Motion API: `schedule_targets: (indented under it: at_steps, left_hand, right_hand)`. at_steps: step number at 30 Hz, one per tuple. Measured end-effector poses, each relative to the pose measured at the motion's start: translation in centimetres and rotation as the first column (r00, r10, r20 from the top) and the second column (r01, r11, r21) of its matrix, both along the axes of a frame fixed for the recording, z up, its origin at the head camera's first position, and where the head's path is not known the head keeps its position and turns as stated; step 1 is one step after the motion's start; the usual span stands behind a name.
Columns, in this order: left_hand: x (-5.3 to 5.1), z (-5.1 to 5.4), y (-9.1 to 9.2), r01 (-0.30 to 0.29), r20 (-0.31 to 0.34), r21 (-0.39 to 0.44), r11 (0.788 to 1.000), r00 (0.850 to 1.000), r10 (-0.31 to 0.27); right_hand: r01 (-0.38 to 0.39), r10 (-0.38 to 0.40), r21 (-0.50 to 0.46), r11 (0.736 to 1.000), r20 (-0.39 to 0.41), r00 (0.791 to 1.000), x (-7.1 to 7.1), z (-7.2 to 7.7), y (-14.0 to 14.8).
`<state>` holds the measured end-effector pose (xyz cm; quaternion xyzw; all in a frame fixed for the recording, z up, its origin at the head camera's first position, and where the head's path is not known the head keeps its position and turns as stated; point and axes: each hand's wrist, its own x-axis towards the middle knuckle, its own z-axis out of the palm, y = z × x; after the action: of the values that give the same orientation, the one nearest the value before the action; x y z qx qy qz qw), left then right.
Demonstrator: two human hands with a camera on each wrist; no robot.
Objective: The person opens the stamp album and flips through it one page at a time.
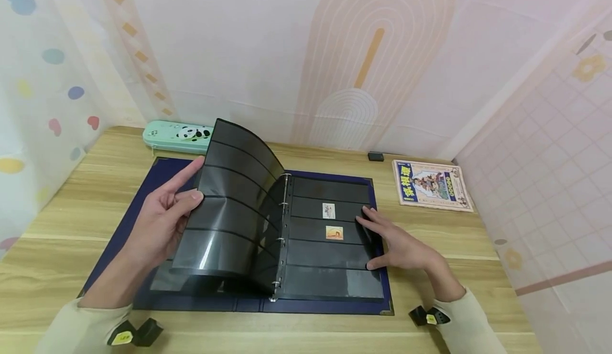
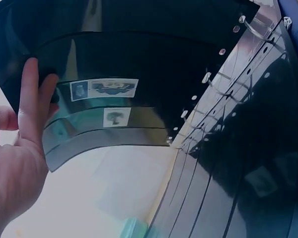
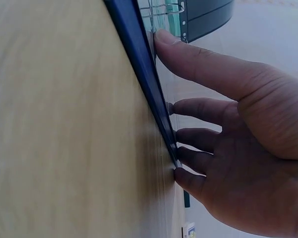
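We see a navy stamp album lying open on the wooden table, its metal rings running down the spine. Our left hand pinches the outer edge of a raised black stock page, which curves up over the album's left side. In the left wrist view we make out a wide stamp strip and a tree stamp on that page's far face. Our right hand is spread, fingertips and thumb resting along the right edge of the flat stock page, beside a pale stamp and an orange stamp. Behind the album we find a mint-green panda pencil case; to its right lies an illustrated booklet.
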<state>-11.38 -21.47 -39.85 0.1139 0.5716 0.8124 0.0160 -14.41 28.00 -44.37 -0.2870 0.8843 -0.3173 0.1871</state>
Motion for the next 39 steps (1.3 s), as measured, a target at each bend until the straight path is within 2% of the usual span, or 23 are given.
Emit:
schedule_targets:
  at_steps: [4,7,11,14,19,22,25,30,35,37,39]
  left_hand:
    - [-0.1,-0.1,-0.7,-0.033,0.002,-0.045,0.998,0.999,0.033]
    - [-0.1,-0.4,-1.7,-0.041,0.001,-0.061,0.997,0.999,0.041]
    - [0.0,-1.3,-3.3,-0.013,0.017,-0.052,0.999,1.0,0.014]
    - [0.0,-1.9,-4.3,-0.001,0.043,-0.05,0.999,0.999,0.003]
    - [0.0,-2.7,-5.5,-0.006,0.064,-0.09,0.996,0.998,0.011]
    - [0.0,-3.1,-6.0,-0.015,0.044,-0.138,0.99,0.999,0.022]
    - [0.1,-3.5,-6.4,-0.034,0.027,-0.194,0.98,0.999,0.04]
    - [0.2,-4.4,-6.9,-0.032,0.05,-0.242,0.97,0.998,0.046]
    - [0.3,-5.2,-7.2,-0.039,0.044,-0.289,0.957,0.998,0.054]
    - [0.3,-5.5,-7.3,-0.05,0.039,-0.328,0.943,0.997,0.066]
    - [0.3,-5.8,-7.2,-0.078,0.022,-0.397,0.914,0.995,0.094]
  right_hand:
    - [0.018,-0.019,0.017,1.0,0.024,1.0,0.0,0.1,0.0]
    - [0.008,-0.008,0.015,1.0,0.008,1.0,-0.1,0.0,0.0]
    - [-0.015,0.015,0.002,1.0,-0.026,1.0,-0.1,0.0,0.1]
    - [-0.008,0.008,-0.003,1.0,-0.008,1.0,0.0,0.2,0.0]
    - [0.014,-0.015,0.015,1.0,0.017,1.0,0.0,0.1,-0.1]
    - [0.015,-0.016,0.016,1.0,0.017,1.0,0.0,0.0,-0.1]
    - [0.007,-0.007,0.003,1.0,0.014,1.0,0.0,0.1,-0.2]
    - [-0.015,0.015,0.002,1.0,-0.017,1.0,-0.2,-0.2,0.0]
    - [-0.002,0.002,-0.001,1.0,0.006,1.0,-0.3,-0.3,0.0]
    - [-0.004,0.004,-0.007,1.0,-0.003,1.0,-0.2,-0.4,0.1]
    - [-0.013,0.012,-0.017,1.0,-0.016,1.0,-0.1,-0.4,0.2]
